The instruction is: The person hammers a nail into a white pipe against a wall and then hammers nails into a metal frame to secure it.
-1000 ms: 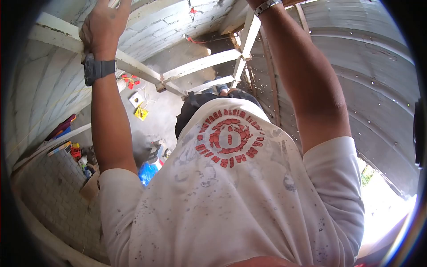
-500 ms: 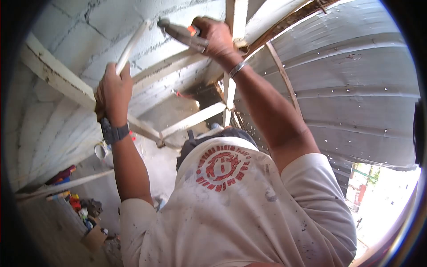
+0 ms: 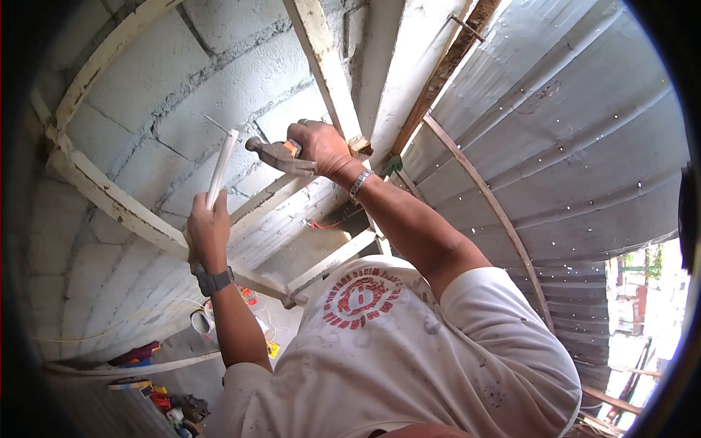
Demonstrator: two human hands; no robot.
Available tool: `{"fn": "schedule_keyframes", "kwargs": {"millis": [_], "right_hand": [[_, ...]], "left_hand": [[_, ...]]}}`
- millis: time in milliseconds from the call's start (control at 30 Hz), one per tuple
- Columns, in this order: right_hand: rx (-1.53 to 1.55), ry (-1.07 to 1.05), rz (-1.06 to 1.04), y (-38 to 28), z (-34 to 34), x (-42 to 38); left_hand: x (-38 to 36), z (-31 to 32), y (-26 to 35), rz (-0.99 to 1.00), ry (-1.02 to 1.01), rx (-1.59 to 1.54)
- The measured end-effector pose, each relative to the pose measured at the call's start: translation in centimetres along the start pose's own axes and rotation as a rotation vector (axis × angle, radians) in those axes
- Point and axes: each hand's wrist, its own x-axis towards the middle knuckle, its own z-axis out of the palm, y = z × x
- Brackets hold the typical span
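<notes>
My left hand, with a dark watch on its wrist, is closed around a slim white stick that points upward. A thin nail-like pin shows at the stick's top end. My right hand, wearing a metal bracelet, grips a claw hammer close to its head, where a bit of orange handle shows. The hammer's striking face is turned toward the stick's upper end, a short gap apart. Most of the hammer's handle is hidden. Both hands are raised in front of a pale block wall.
White-painted wooden beams cross in front of the wall around both hands. Corrugated metal sheeting with small holes slopes on the right, with a thin wooden strip along it. Mixed items are piled at lower left.
The view has swung, showing more of the upper wall. Both hands sit lower in the picture, the hammer's head is turned more level, and the pin at the stick's end now shows.
</notes>
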Motion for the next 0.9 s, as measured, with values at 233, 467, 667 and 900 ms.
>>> {"fn": "schedule_keyframes", "kwargs": {"millis": [233,467,667,900], "right_hand": [[0.014,-0.005,0.051,-0.5,-0.3,0.0],[-0.014,0.008,0.046,-0.4,-0.1,0.0],[0.007,0.008,0.042,-0.3,0.1,-0.2],[-0.036,-0.278,0.272,-4.5,-2.6,-1.2]], "left_hand": [[-1.5,-0.6,0.6,0.004,0.131,-0.161],[-4.7,-4.4,4.5,0.103,-0.009,-0.651],[-6.7,-9.9,13.5,0.41,-0.609,-1.154],[-5.5,-11.1,20.8,-0.169,-1.664,-1.021]]}}
